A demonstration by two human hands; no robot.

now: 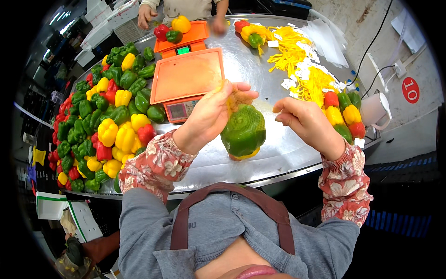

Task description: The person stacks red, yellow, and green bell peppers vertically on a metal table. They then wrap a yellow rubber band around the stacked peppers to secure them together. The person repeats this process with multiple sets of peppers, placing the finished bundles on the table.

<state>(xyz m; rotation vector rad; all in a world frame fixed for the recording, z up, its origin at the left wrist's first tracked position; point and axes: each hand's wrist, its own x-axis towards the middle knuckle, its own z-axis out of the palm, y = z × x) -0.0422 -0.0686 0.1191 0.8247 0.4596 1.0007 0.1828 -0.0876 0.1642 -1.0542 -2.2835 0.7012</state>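
A net bag (240, 98) hangs from my left hand (207, 114), its upper part gathered between the thumb and fingers. Inside the mesh a large green bell pepper (243, 135) sits on top, with a yellow pepper (251, 155) showing beneath it. The bag is over the steel table, just in front of me. To the right of the bag, apart from it, my right hand (310, 122) has its fingers curled in toward the thumb. Whether anything small is between those fingertips is hidden.
A heap of green, yellow and red peppers (109, 116) covers the table's left. Two orange scales (186, 76) (194, 31) stand ahead; the far one bears peppers. Yellow net bags with white tags (297, 51), bagged peppers (341, 116) and a white jug (375, 109) lie right. Another person's hand (147, 16) is opposite.
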